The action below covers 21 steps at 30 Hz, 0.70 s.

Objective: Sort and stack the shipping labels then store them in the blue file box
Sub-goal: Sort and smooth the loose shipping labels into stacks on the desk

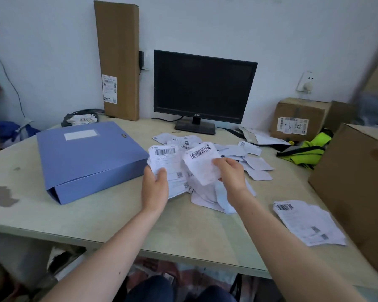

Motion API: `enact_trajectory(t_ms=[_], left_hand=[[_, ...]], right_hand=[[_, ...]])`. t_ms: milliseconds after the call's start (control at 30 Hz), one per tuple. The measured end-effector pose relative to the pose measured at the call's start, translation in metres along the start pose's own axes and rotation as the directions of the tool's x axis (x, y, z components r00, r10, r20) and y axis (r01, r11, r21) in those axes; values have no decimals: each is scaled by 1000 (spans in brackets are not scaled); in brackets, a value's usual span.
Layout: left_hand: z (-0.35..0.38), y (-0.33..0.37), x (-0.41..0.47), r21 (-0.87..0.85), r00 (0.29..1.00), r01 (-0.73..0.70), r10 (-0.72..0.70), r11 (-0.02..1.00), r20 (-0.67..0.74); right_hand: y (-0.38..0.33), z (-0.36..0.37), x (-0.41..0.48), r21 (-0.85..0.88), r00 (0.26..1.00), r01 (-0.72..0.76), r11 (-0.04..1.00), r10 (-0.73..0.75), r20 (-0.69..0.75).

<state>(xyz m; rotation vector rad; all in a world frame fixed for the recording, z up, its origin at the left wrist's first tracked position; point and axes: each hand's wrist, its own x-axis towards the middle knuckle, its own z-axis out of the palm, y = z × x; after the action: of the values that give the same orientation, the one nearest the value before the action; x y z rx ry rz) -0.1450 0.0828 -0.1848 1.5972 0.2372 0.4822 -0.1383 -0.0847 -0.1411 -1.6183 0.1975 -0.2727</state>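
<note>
A closed blue file box (85,158) lies flat on the table's left half. White shipping labels (236,151) are strewn in a loose heap in front of the monitor. My left hand (155,188) grips a small stack of labels (165,159) with a barcode on top, just right of the box. My right hand (230,173) pinches a single curled label (202,163) above the heap, beside the stack. A separate small pile of labels (308,223) lies flat near the table's right front.
A dark monitor (203,88) stands at the back of the beige table (122,221). A tall cardboard carton (118,59) leans on the wall. A taped box (299,118), a neon yellow vest (306,151) and a large carton (356,184) crowd the right side.
</note>
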Motion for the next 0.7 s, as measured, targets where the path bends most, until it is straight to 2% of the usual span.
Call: enact_trajectory(t_ms=[233, 300, 367, 400, 433, 500, 533, 600, 700], left_hand=[[26, 1, -18, -18, 965, 24, -18, 1000, 261], [28, -3, -19, 39, 964, -7, -4, 999, 265], [24, -4, -18, 72, 977, -16, 1, 997, 214], [20, -5, -17, 70, 983, -9, -4, 997, 186], [16, -5, -15, 69, 986, -6, -6, 998, 164], [10, -8, -10, 94, 989, 0, -14, 996, 144], [8, -11, -9, 105, 989, -4, -11, 994, 145], [8, -14, -9, 111, 989, -15, -1, 994, 147], [12, -14, -11, 107, 991, -38, 24, 994, 130]], right_hand=[[13, 14, -16, -26, 998, -28, 999, 29, 53], [19, 8, -17, -67, 999, -15, 998, 19, 51], [24, -3, -17, -223, 997, 62, 973, -52, 49], [28, -10, -17, -404, 993, 117, 907, -96, 72], [32, -17, -16, -591, 986, 159, 791, -100, 131], [41, -25, -16, -790, 965, 219, 573, -7, 262], [47, -26, -14, -818, 952, 234, 526, 49, 303], [55, -23, -9, -828, 931, 253, 500, 106, 349], [57, -19, 2, -833, 928, 272, 482, 97, 359]])
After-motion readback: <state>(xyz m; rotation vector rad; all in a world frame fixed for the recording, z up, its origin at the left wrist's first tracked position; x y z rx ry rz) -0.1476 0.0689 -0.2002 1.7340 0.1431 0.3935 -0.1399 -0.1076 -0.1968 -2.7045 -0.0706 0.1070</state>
